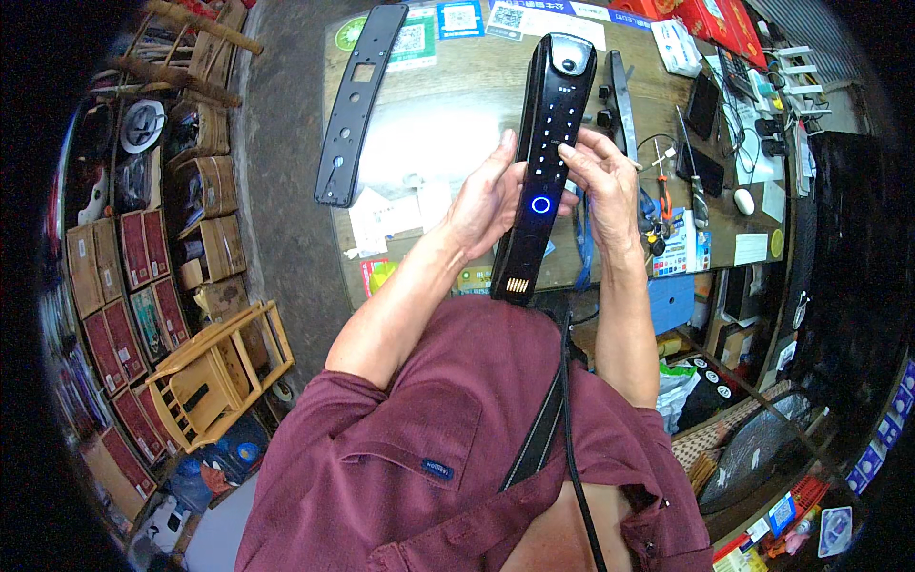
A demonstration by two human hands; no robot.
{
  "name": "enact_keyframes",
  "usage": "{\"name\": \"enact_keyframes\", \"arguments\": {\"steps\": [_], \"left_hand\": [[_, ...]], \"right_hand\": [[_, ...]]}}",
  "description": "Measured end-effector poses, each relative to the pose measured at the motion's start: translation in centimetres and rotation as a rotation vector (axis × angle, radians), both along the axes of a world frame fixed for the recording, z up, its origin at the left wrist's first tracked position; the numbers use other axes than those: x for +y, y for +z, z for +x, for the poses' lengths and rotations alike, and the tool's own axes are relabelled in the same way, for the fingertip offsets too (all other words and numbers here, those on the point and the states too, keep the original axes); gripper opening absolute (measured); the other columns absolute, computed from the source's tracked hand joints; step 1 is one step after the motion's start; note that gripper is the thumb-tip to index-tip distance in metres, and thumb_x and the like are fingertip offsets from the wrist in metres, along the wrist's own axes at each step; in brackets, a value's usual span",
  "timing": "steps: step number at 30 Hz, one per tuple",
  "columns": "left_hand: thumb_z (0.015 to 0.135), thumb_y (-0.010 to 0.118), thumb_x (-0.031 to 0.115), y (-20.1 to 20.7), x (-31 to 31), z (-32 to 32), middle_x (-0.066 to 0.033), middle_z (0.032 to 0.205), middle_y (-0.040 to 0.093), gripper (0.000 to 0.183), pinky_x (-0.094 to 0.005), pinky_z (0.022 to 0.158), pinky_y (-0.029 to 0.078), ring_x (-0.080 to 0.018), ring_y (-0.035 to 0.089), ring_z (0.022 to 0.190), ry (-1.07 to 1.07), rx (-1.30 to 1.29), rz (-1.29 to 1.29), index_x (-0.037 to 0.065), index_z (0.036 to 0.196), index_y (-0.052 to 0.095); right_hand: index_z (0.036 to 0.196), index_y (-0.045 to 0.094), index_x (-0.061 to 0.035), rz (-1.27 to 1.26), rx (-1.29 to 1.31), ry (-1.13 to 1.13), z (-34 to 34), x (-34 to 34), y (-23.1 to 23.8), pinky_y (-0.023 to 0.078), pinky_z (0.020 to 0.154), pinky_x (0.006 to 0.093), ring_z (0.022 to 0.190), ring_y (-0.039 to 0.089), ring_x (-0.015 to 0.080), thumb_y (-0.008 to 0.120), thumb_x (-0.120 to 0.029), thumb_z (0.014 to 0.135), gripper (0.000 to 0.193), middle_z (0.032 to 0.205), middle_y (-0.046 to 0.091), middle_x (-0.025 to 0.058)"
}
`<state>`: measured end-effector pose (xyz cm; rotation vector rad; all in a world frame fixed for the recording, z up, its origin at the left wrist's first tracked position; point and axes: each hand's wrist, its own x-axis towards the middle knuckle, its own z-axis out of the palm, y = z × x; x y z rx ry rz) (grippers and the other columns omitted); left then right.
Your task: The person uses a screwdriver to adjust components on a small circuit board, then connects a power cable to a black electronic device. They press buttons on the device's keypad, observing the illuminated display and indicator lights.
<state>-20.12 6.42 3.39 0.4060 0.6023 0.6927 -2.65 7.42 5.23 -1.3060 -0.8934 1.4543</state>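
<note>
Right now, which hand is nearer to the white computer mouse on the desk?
Right. The right hand grips the black lock panel on the side toward the white mouse; the left hand is on the panel's far side.

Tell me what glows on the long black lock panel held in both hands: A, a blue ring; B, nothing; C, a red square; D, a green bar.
A: a lit blue ring shows on the black lock panel, between the left hand and right hand.

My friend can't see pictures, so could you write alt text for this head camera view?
Two bare hands, left hand and right hand, hold a long black door lock panel with a glowing blue ring above a cluttered wooden table. A flat black plate lies on the table to the left.
</note>
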Motion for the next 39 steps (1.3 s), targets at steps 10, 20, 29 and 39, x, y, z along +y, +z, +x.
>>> {"name": "enact_keyframes", "arguments": {"steps": [10, 20, 29, 39], "left_hand": [[0.101, 0.021, 0.078, -0.1, -0.1, 0.0, -0.0122, 0.112, 0.073, 0.093, -0.0352, 0.092, 0.052, -0.0212, 0.070, 0.104, -0.009, 0.028, -0.002, 0.001, 0.131, 0.062], [0.101, 0.022, 0.078, -0.2, -0.2, 0.3, -0.0067, 0.115, 0.071, 0.092, -0.0330, 0.090, 0.049, -0.0153, 0.065, 0.101, 0.017, 0.039, -0.024, 0.002, 0.134, 0.062], [0.099, 0.025, 0.081, -0.9, -0.1, 0.1, -0.0072, 0.112, 0.072, 0.095, -0.0326, 0.086, 0.050, -0.0157, 0.066, 0.098, 0.037, 0.033, -0.016, 0.001, 0.133, 0.061], [0.099, 0.024, 0.081, -0.3, -0.2, -0.1, -0.0094, 0.115, 0.072, 0.095, -0.0341, 0.091, 0.051, -0.0183, 0.068, 0.106, 0.015, 0.047, -0.009, 0.000, 0.135, 0.060]], "right_hand": [[0.133, 0.055, 0.0066, 0.030, 0.004, 0.063, 0.1, -0.5, 0.0, 0.052, 0.089, 0.0297, 0.104, 0.067, 0.0181, 0.077, -0.012, 0.087, 0.055, 0.118, 0.070, 0.0151], [0.145, 0.040, 0.0076, 0.151, -0.083, 0.053, -1.5, -1.6, -1.3, 0.051, 0.100, 0.0358, 0.114, 0.064, 0.0220, 0.081, -0.007, 0.081, 0.077, 0.129, 0.064, 0.0183], [0.153, 0.033, 0.0082, 0.146, 0.120, 0.195, 0.1, -1.7, -1.1, 0.040, 0.116, 0.0396, 0.131, 0.056, 0.0267, 0.079, -0.004, 0.083, 0.085, 0.141, 0.057, 0.0210], [0.152, 0.039, 0.0084, 0.092, 0.082, 0.120, 0.3, -1.9, -1.6, 0.039, 0.117, 0.0394, 0.136, 0.053, 0.0281, 0.075, -0.007, 0.086, 0.077, 0.146, 0.054, 0.0230]]}}
